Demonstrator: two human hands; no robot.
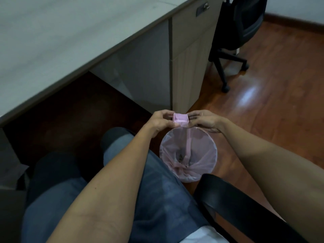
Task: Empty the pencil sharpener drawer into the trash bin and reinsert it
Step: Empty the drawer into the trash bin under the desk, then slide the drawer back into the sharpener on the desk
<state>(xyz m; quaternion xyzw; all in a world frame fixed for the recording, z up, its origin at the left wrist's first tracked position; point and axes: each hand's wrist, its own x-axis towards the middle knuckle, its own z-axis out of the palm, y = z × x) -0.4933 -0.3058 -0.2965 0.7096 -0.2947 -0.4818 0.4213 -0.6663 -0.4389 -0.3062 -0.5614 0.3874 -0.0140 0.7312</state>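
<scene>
A small pink sharpener drawer (181,119) is held over the far rim of the trash bin (188,153), its open side facing up toward me. My left hand (160,122) pinches its left side with the fingertips. My right hand (205,121) touches its right side with stretched fingers. The bin is round and lined with a thin pink plastic bag, with dark bits lying at its bottom. The sharpener body is not in sight.
A grey desk top (61,37) runs across the upper left, with a cabinet (189,55) below it. A black office chair (235,32) stands at the upper right on the wooden floor. My chair's black armrest (233,200) lies just right of the bin. My legs are at the lower left.
</scene>
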